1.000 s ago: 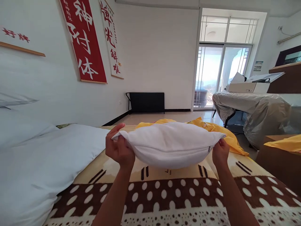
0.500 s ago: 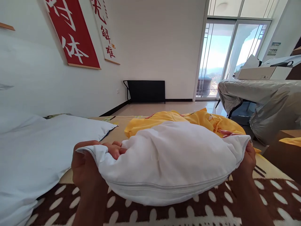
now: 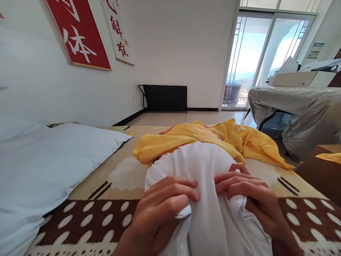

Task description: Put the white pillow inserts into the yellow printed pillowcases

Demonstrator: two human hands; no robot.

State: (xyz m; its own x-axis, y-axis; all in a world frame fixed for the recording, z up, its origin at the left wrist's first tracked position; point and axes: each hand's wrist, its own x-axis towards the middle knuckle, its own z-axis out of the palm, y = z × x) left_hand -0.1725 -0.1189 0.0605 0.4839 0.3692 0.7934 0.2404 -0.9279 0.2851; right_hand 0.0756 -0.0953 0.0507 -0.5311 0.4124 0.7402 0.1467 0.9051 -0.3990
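Note:
A white pillow (image 3: 204, 199) lies in front of me, its sides drawn in so that a deep fold runs down its middle. My left hand (image 3: 166, 206) is closed on its left side, the fingers curled over the cloth with a corner bunched beneath them. On the opposite side, my right hand (image 3: 247, 192) grips the pillow with bent fingers; cloth bulges out below its palm. The far end of the pillow touches a crumpled yellow cloth cover (image 3: 186, 137) with small printed patches. My thumbs are mostly hidden.
Another, larger white pillow (image 3: 58, 163) lies at the left. Beneath everything is a beige and brown spotted blanket (image 3: 87, 213). At the right stand a cardboard box (image 3: 322, 174) and a table under silvery plastic (image 3: 295, 96). A black folded frame (image 3: 166, 97) leans on the far wall.
Both hands have come inward from the pillow's outer corners, squeezing it narrower into a lengthwise fold. The zipper edge that faced me is out of sight. The view has tipped slightly downward.

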